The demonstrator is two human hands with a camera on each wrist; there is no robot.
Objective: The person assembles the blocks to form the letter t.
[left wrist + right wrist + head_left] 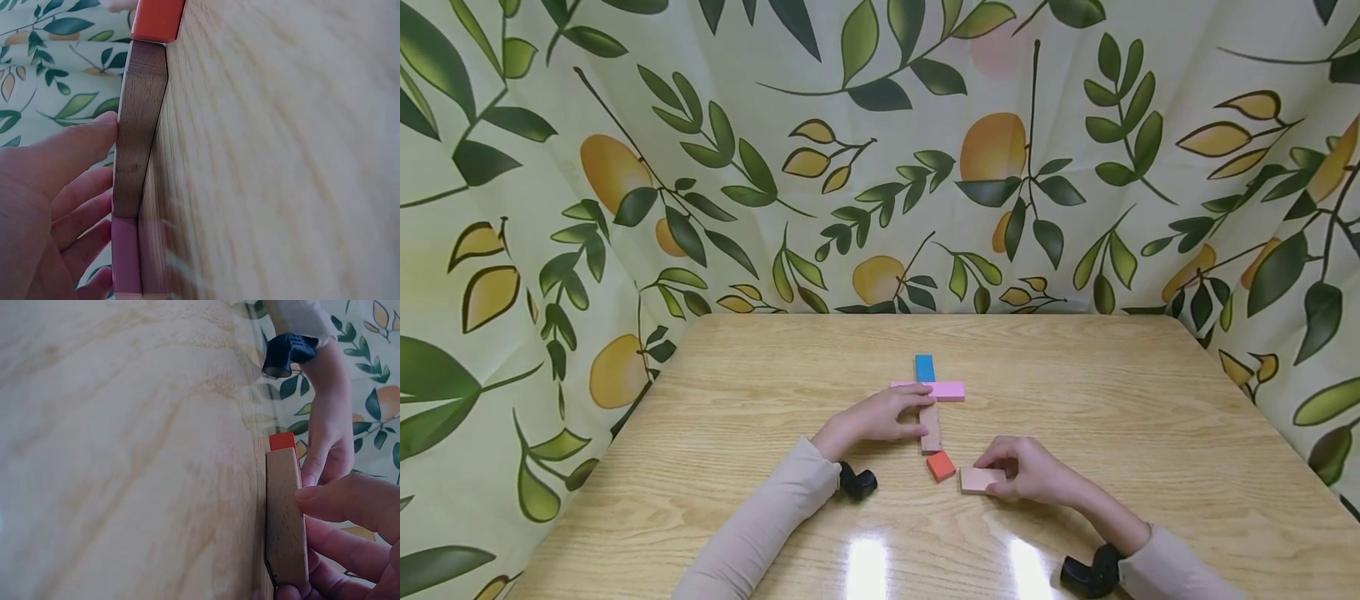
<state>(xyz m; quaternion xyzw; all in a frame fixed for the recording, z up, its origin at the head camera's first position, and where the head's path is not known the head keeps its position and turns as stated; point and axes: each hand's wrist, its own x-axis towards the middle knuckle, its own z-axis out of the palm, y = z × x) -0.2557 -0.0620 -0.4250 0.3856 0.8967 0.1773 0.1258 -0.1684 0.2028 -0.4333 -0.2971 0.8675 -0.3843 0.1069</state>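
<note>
My left hand [891, 414] rests its fingertips on a plain wooden block [930, 429] and the pink block [949, 391] beyond it. In the left wrist view the thumb of that hand touches the wooden block's [139, 125] upper face, with the fingers fairly straight. A blue block [924, 367] lies against the pink one's far side. At the wooden block's near end sits a small orange-red block [941, 466], turned at an angle. My right hand [1030, 471] pinches a second wooden block [285, 515] on the table, its left end close to the orange-red block.
The blocks lie on a light wood-grain table [760, 358]. Behind it and at the sides hangs a leaf-and-fruit patterned cloth [880, 208]. A black wrist-worn device [857, 482] sits by the left cuff, another black device [1092, 572] by the right.
</note>
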